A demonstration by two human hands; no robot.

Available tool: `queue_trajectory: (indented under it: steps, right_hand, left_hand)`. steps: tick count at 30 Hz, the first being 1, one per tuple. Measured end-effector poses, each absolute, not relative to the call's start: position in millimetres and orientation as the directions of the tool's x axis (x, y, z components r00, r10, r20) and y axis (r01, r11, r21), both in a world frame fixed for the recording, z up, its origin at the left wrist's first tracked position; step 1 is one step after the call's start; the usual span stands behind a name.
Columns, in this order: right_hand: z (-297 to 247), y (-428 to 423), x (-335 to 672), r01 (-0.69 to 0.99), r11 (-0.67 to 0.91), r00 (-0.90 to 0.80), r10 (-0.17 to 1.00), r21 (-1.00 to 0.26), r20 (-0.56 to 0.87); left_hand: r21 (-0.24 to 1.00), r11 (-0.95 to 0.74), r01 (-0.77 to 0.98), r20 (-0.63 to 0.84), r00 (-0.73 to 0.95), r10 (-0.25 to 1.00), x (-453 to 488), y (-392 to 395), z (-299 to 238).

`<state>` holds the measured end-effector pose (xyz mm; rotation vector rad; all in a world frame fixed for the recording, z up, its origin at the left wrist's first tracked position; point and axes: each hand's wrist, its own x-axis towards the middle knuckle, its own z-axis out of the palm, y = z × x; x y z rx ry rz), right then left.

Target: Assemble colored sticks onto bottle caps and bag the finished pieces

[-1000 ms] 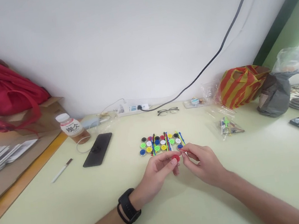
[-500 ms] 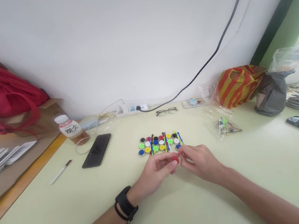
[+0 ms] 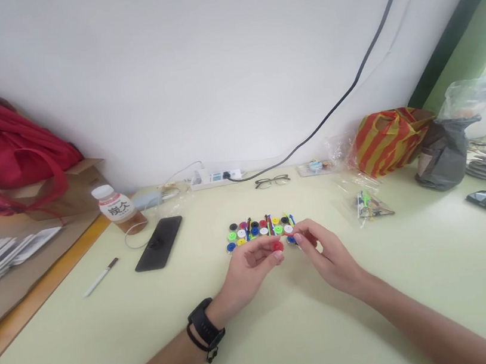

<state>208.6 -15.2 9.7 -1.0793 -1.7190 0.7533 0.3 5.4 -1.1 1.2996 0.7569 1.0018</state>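
Between the thumb and fingers of my left hand [image 3: 250, 268] is a small round red plastic disc [image 3: 277, 247], held just above the table. My right hand [image 3: 327, 251] is close by on the right, its thumb and index finger pinched on a thin red strip [image 3: 288, 235] that points toward the left hand. Directly beyond both hands lie rows of small coloured discs, among them a yellow disc [image 3: 275, 221], a green disc [image 3: 231, 236] and a blue disc [image 3: 231, 247]. Thin coloured toothed-looking sticks [image 3: 269, 225] lie upright between the columns. My left hand hides part of the front row.
A black phone [image 3: 159, 244], a pen [image 3: 101, 277] and a drink bottle [image 3: 119, 210] stand or lie on the left. Glasses [image 3: 272, 182] and a power strip [image 3: 213, 178] are along the wall. On the right are a clear packet of parts [image 3: 370, 206] and a striped bag [image 3: 393, 140].
Both hands have risen slightly and moved apart. The red disc has turned more toward the camera in my left hand, and the red strip has come away from it with my right hand.
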Motion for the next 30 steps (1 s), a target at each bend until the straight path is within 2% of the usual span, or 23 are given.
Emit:
queue_trajectory:
  steps: [9,13,16,22,30]
  right_hand:
    - [11.7,-22.1,202.4,0.195,0.504,-0.297,0.848,-0.841,0.439]
    - [3.7,-23.3,196.3,0.151,0.478,-0.283,0.86,-0.865,0.426]
    - [0.7,-22.6,195.2,0.184,0.49,-0.251,0.862,-0.852,0.442]
    - [3.9,-21.1,200.3,0.256,0.337,-0.237,0.93,-0.906,0.28]
    - [10.7,-22.8,199.7,0.208,0.326,-0.279,0.923,-0.922,0.263]
  left_hand:
    - [0.989,-0.107,-0.101,0.141,0.453,0.88,1.5,2.5,-0.1]
    - [0.983,-0.167,-0.072,0.181,0.471,0.863,2.7,0.3,5.0]
    - [0.971,-0.236,-0.035,0.228,0.426,0.876,2.2,0.1,6.7]
    - [0.924,-0.36,0.126,0.291,0.379,0.879,-3.6,1.3,7.6]
    - [0.933,-0.337,0.125,0.245,0.468,0.849,-4.8,2.1,7.2]
